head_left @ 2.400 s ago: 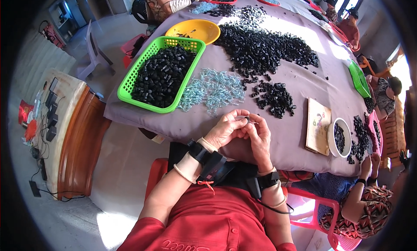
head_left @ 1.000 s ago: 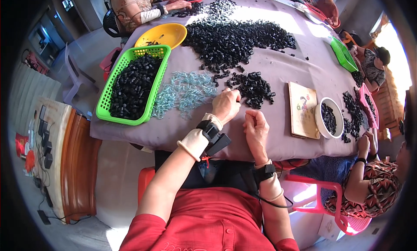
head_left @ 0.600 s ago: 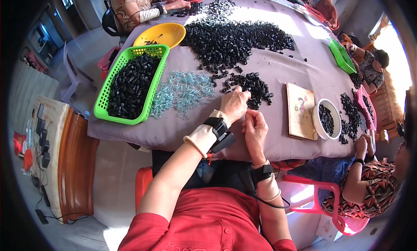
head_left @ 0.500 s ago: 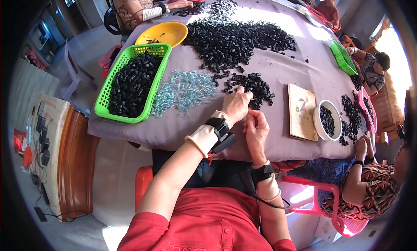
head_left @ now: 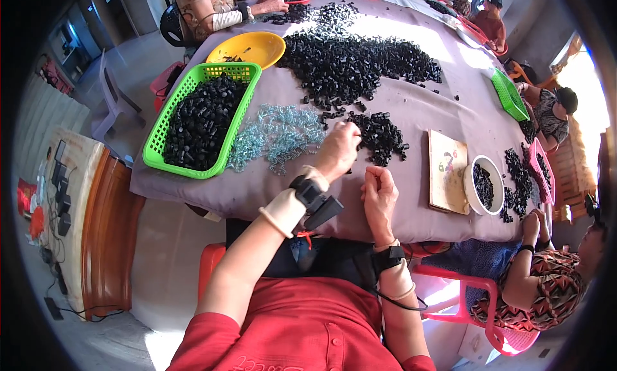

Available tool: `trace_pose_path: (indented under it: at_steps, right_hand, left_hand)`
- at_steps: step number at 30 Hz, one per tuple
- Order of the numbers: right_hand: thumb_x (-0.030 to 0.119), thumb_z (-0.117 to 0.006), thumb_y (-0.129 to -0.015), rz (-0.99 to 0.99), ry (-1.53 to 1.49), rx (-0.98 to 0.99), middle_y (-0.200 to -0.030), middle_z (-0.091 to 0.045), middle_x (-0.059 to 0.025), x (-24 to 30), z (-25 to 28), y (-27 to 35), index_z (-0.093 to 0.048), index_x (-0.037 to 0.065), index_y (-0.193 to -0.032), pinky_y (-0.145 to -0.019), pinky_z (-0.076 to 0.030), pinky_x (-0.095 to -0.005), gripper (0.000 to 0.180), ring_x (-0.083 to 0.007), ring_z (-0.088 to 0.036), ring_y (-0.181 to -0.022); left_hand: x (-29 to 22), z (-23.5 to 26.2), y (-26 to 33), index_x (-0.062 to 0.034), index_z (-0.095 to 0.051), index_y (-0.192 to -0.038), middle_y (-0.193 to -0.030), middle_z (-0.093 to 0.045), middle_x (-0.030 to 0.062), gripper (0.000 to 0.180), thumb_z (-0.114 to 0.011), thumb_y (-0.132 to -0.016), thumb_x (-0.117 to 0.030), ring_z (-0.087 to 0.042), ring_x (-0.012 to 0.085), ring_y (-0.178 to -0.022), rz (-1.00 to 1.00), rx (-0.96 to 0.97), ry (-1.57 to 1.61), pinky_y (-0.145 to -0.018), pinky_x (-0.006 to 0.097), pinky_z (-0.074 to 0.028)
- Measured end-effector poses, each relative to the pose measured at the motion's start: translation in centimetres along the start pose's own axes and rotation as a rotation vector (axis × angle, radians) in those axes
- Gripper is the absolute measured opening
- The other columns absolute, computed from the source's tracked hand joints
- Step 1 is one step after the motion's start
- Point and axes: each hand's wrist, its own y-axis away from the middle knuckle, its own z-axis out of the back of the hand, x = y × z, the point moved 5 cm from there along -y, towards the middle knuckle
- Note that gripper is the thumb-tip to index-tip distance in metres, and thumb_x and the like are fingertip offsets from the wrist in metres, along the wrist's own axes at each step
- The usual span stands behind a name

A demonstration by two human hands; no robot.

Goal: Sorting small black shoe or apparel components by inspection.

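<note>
My left hand (head_left: 339,151) is over the table at the left edge of a small heap of black plastic caps (head_left: 382,138), knuckles up and fingers curled together. Whatever its fingertips hold is hidden under the hand. Closer to the table's front edge, my right hand (head_left: 380,194) is closed in a pinch, thumb against the bent fingers. Anything in that pinch is too small to make out. Left of my left hand lies a spread of small clear bluish plastic pieces (head_left: 279,136). Beside them stands a green basket (head_left: 239,117) full of black caps.
Farther back are a large black heap (head_left: 340,66) and a yellow bowl (head_left: 270,48). A booklet (head_left: 448,172) and a white bowl (head_left: 473,201) of black pieces sit to the right. Other people work around the table, one seated on a pink chair (head_left: 495,307).
My left hand has moved left, away from my right hand and the front of the small black heap. My right hand stays nearly where it was, still pinched.
</note>
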Motion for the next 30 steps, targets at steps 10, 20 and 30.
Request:
trace_pose_path:
  at_steps: [10,20,30]
  right_hand:
    - [0.002,-0.056,-0.079,0.2,0.248,0.028,-0.073,-0.055,-0.0096,0.2,-0.6,-0.5,-0.057,0.002,-0.086,-0.053,-0.044,-0.0276,0.007,-0.0172,-0.055,-0.057]
    - [0.018,-0.059,-0.078,0.322,0.764,0.159,-0.087,-0.054,-0.0094,2.6,-3.3,-0.4,-0.058,0.008,-0.088,-0.062,-0.046,-0.0387,0.014,-0.0285,-0.057,-0.072]
    - [0.009,-0.057,-0.076,0.347,0.731,0.145,-0.088,-0.051,-0.0092,3.1,-3.3,0.3,-0.057,0.01,-0.089,-0.063,-0.047,-0.0386,0.013,-0.0296,-0.056,-0.075]
  left_hand:
    - [1.7,4.0,7.7,-0.0015,-0.052,-0.099,-0.076,-0.056,0.0032,0.013,-0.049,-0.088,-0.009,-0.051,0.0048,-0.053,0.651,0.199,0.884,-0.041,0.017,-0.04]
    - [1.9,4.4,8.1,-0.0032,-0.057,-0.099,-0.075,-0.053,-0.0009,0.014,-0.051,-0.088,-0.01,-0.05,0.0024,-0.054,0.648,0.144,0.962,-0.042,0.016,-0.038]
    - [3.1,7.0,8.3,-0.0035,-0.055,-0.102,-0.078,-0.053,0.0031,0.016,-0.05,-0.09,-0.013,-0.051,0.0076,-0.058,0.666,-0.103,1.154,-0.045,0.019,-0.039]
